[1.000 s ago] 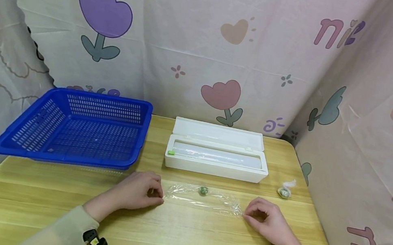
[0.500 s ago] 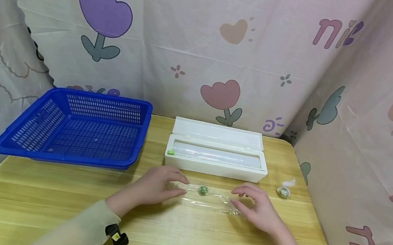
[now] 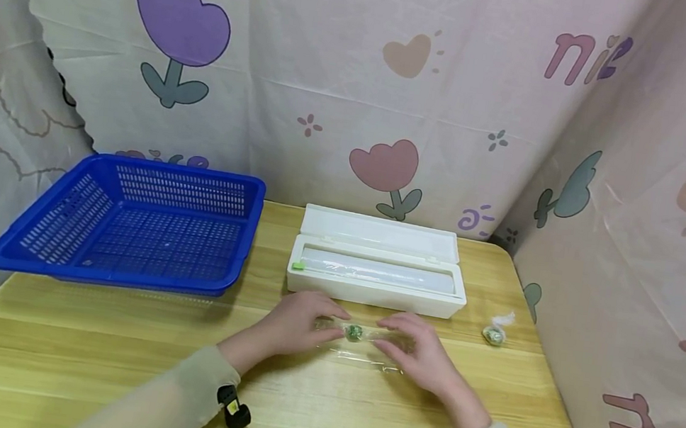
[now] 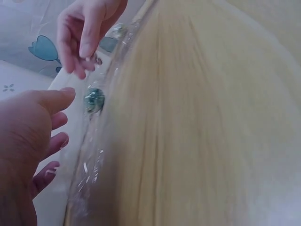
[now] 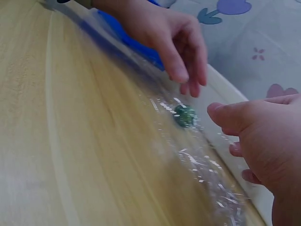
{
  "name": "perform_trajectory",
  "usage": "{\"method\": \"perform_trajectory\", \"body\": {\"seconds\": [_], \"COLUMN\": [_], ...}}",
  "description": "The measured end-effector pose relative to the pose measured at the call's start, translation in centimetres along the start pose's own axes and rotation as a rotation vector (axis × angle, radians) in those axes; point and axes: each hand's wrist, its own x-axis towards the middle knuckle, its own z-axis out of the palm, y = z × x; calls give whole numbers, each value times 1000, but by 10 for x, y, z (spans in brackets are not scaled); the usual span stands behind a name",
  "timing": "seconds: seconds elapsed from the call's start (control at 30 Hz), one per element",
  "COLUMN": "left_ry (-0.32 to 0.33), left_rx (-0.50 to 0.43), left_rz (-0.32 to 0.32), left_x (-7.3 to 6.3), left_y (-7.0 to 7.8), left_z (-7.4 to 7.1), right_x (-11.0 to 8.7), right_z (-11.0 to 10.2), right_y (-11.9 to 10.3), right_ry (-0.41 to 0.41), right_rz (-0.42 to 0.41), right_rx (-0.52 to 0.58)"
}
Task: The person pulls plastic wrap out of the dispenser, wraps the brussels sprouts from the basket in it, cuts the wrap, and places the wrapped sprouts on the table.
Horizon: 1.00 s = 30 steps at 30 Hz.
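A small round green ball (image 3: pixel 354 333) lies in a strip of clear cling film (image 3: pixel 366 361) on the wooden table. Just left of the ball is my left hand (image 3: pixel 302 323), thumb and fingers apart over the film. My right hand (image 3: pixel 419 352) mirrors it from the right side, thumb parted from the fingers. In the left wrist view the ball (image 4: pixel 94 100) shows between both hands, with wrinkled film (image 4: pixel 91 172) trailing along the table. The right wrist view also shows the ball (image 5: pixel 184 116) under crinkled film (image 5: pixel 197 162).
Behind the hands stands a white cling film dispenser (image 3: pixel 378 297) with its lid raised and a roll inside. A blue basket (image 3: pixel 116 279) sits at the left. Near the right edge lies a small film-wrapped green ball (image 3: pixel 494 335) with a twisted end.
Both hands have left the film's outer ends and moved inward toward the ball, fingers parting on the way. The ball, dispenser and basket have stayed in place.
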Motion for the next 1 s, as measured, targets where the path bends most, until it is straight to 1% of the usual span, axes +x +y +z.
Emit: {"method": "perform_trajectory", "body": {"seconds": [0.17, 0.33, 0.47, 0.6, 0.8, 1.0], "left_ry": [-4, -28, -40, -43, -55, -34], "left_rx": [24, 66, 84, 78, 68, 62], "left_rz": [29, 54, 43, 20, -18, 7], "left_x": [8, 13, 15, 14, 14, 14], "left_y": [1, 0, -3, -3, -3, -5], "left_z": [7, 14, 18, 18, 18, 20], "right_x": [6, 12, 16, 19, 21, 24], "right_z": [12, 21, 24, 26, 28, 31], "right_y": [1, -2, -4, -5, -5, -3], "right_ry": [1, -6, -18, -25, -25, -23], "right_rz": [13, 23, 45, 53, 62, 77], "right_rx": [-35, -70, -108, -141, -159, -177]}}
